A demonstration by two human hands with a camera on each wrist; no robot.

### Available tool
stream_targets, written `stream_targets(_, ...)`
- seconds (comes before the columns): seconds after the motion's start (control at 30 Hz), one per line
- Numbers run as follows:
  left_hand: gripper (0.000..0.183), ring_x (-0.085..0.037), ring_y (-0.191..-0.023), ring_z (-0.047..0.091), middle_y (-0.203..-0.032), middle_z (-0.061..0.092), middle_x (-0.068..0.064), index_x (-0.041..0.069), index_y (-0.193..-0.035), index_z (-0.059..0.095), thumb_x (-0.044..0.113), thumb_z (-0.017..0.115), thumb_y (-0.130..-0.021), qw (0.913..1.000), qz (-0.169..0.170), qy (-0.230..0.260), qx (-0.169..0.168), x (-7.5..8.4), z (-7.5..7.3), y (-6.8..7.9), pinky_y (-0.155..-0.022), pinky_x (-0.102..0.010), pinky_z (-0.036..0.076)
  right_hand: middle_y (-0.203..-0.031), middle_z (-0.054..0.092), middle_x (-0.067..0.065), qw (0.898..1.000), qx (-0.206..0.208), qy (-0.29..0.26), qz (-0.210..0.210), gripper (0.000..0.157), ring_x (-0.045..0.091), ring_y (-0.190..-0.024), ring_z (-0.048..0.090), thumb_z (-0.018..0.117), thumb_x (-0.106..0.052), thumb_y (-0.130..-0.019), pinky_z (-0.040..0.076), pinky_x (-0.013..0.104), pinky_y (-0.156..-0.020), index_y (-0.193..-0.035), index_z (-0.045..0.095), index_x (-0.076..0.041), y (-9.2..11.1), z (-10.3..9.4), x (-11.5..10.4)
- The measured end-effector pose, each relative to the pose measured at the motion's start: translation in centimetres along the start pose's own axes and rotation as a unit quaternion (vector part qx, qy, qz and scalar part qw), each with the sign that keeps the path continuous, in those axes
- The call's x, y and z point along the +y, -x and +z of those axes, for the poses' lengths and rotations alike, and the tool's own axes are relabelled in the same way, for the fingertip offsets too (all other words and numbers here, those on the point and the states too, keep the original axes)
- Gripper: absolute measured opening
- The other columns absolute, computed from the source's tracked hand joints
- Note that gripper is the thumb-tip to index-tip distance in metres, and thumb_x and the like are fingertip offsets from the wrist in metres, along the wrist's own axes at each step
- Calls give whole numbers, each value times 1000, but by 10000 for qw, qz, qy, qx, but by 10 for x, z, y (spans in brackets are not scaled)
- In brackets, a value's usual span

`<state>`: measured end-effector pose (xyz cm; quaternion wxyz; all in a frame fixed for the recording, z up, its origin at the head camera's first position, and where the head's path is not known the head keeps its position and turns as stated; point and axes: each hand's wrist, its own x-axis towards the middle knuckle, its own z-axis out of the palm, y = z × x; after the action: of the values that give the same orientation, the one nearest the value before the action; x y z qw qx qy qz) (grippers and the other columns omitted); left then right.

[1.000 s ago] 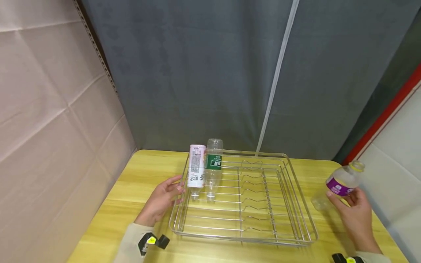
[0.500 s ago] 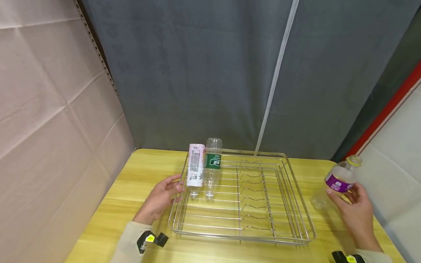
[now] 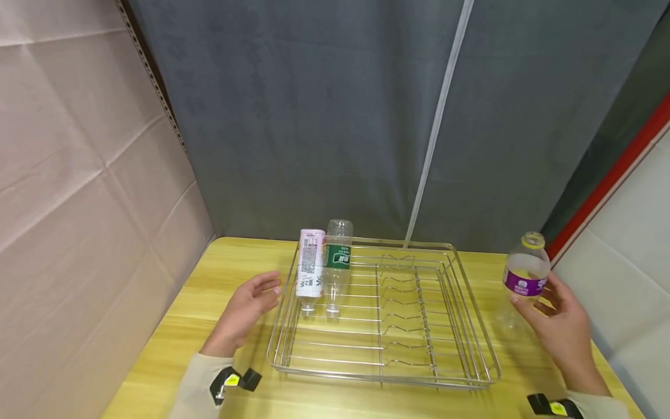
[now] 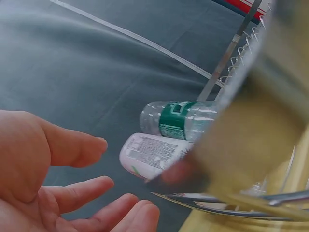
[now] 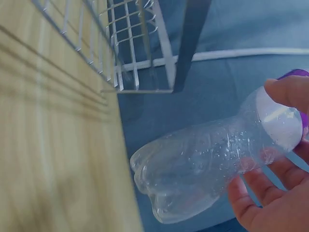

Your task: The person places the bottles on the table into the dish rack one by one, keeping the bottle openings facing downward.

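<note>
My right hand (image 3: 557, 320) grips a clear plastic bottle (image 5: 193, 164) around its purple label (image 3: 525, 284), with the yellow-ringed neck uppermost. The bottle is to the right of a wire dish rack (image 3: 384, 381). Beside the rack's left edge, my left hand (image 3: 246, 311) has relaxed fingers and holds nothing; the left wrist view shows a gap between its thumb and fingers. Inside the rack's left side, two bottles lie side by side with their necks toward me: one with a pink and white wrapper (image 3: 311, 265), the other clear with a green label (image 3: 338, 256).
The rack stands on a yellow wood-grain table (image 3: 235, 256). Behind the table hangs a grey curtain (image 3: 314, 128). A pale cloth wall (image 3: 94, 221) closes the left side, and a white panel (image 3: 628, 256) with a red strip the right.
My right hand has shifted the purple-labelled bottle leftward and turned it more upright. My left hand has drawn back left, away from the rack's edge. Both bottles in the rack stay put.
</note>
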<state>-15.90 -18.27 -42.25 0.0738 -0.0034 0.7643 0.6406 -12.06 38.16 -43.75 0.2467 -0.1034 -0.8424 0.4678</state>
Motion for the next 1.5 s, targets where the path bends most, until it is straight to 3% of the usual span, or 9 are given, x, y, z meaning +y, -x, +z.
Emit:
stream_targets(0.3,49,-32,-140,55,-156,53,-16,9,-154,50,20,63,-108,9983,329,-380,304,19,2,11,-109,-31,55,-125,54,-38,9885,-293,297,-1455,82,-17,-111,52,91,-3,-80,42,-5,-87,-153,56,-14,5,6,-40)
stream_targets(0.5,46,-29,-134,58,-153,58,-13,11,-151,54,22,65,-107,9971,473,-532,264,29,10,17,-106,-30,54,-131,52,-40,9753,-629,443,-2071,85,-20,-116,48,95,-1,-74,40,-6,-91,-150,60,-14,9,16,-62)
stream_targets(0.73,46,-28,-133,59,-151,60,-14,9,-149,56,19,66,-106,9963,609,-602,-99,36,22,20,-107,-31,54,-136,67,7,9504,-1012,841,-2818,88,-16,-118,46,97,-4,-71,39,-2,-90,-149,62,-17,14,28,-85)
stream_targets(0.83,45,-28,-131,60,-148,62,-15,8,-148,57,19,67,-105,9952,688,-639,-259,39,29,21,-107,-32,55,-137,68,7,9426,-1217,991,-2946,86,-8,-120,52,98,-9,-73,41,2,-91,-150,61,-18,18,34,-94)
stream_targets(0.93,45,-27,-129,62,-145,63,-14,10,-147,59,20,69,-104,9944,722,-655,-413,44,36,22,-104,-33,57,-138,68,6,9355,-1469,1107,-3015,84,11,-124,62,97,-13,-74,59,26,-98,-149,61,-18,21,39,-101)
stream_targets(1.03,45,-27,-129,62,-143,64,-11,12,-146,60,20,70,-104,9931,762,-710,-547,49,43,24,-103,-36,59,-138,69,7,9273,-1749,1102,-3120,82,32,-123,67,97,-13,-75,61,59,-96,-148,61,-18,25,45,-107)
stream_targets(1.07,45,-27,-129,62,-144,64,-10,13,-146,60,21,69,-104,9924,791,-743,-584,50,45,24,-103,-37,60,-138,69,8,9238,-1838,1095,-3175,81,35,-123,67,97,-13,-75,59,67,-93,-148,61,-18,26,48,-109)
stream_targets(1.13,44,-27,-130,63,-145,64,-8,14,-147,60,24,68,-105,9911,851,-785,-649,53,49,24,-103,-40,60,-139,69,8,9158,-2017,1108,-3291,81,37,-124,67,97,-12,-75,60,67,-92,-147,61,-19,28,52,-112)
stream_targets(1.5,43,-27,-124,67,-146,64,-5,20,-147,61,35,64,-107,9819,1125,-900,-1230,63,78,21,-100,-39,62,-136,70,1,8523,-2523,1441,-4349,77,24,-123,68,99,-21,-71,63,50,-98,-140,66,-15,36,78,-122)
